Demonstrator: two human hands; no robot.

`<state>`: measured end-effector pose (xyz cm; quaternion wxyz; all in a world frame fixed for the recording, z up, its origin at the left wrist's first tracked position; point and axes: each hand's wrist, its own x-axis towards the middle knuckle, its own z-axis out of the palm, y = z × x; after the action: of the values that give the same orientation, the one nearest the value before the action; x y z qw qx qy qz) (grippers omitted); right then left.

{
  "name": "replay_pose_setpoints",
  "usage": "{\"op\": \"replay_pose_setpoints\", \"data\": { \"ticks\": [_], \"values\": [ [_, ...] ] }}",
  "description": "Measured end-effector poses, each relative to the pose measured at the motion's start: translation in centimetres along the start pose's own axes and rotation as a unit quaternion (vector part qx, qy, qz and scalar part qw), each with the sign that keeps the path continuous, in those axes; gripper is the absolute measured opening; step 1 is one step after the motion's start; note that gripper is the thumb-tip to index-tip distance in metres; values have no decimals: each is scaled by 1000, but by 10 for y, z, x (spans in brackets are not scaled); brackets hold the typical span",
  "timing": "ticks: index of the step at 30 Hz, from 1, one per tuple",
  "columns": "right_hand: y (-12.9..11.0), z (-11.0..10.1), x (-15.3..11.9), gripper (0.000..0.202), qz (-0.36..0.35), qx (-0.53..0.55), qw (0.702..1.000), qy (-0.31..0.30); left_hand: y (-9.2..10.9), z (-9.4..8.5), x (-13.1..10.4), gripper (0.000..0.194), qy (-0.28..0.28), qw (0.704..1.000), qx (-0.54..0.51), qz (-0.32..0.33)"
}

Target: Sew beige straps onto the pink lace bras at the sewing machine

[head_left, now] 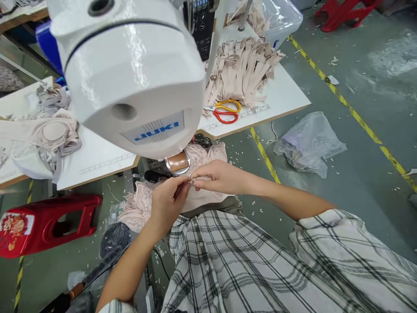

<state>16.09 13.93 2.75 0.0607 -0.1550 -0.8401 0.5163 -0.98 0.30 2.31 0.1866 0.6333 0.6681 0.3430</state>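
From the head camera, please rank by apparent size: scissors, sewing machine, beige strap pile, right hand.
1. Sewing machine, probably helped by its nearness
2. Beige strap pile
3. Right hand
4. Scissors

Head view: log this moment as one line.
left hand: pinching beige fabric | right hand: pinching alongside | sewing machine: beyond hands | scissors: on table

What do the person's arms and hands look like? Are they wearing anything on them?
The left hand and right hand are bare, with no gloves, and no watch or bracelet shows. The right sleeve is loose white cloth with dark criss-cross lines, ending near the elbow. Only a bit of the matching left sleeve shows.
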Motion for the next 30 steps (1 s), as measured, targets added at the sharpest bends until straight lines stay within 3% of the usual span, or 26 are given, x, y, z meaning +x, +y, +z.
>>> {"op": "replay_pose_setpoints", "data": {
  "ticks": [5,9,13,17,20,23,25,27,30],
  "values": [
    [-2,4,-1,17,15,-38,999,4,-2,-1,2,23,-68,994,85,32],
    [-4,11,-5,18,19,-61,996,60,-2,4,-1,27,-31,986,154,55],
    [-8,9,1,20,-17,-94,987,132,7,6,1,26,-9,992,125,4],
    [-15,-10,26,16,0,-100,989,112,3,0,9,21,47,990,122,-44],
    [-20,-22,45,14,34,-127,988,86,-19,-7,13,24,71,977,195,40],
    [-24,-26,52,19,33,-180,980,71,-47,-13,13,30,46,956,242,161],
    [-26,-26,52,24,30,-213,974,75,-60,-17,14,38,26,943,262,205],
    [-26,-25,50,28,25,-228,970,77,-66,-20,16,43,9,926,292,239],
    [-21,-21,46,24,23,-220,972,79,-59,-21,20,42,23,898,342,276]
  ]
}}
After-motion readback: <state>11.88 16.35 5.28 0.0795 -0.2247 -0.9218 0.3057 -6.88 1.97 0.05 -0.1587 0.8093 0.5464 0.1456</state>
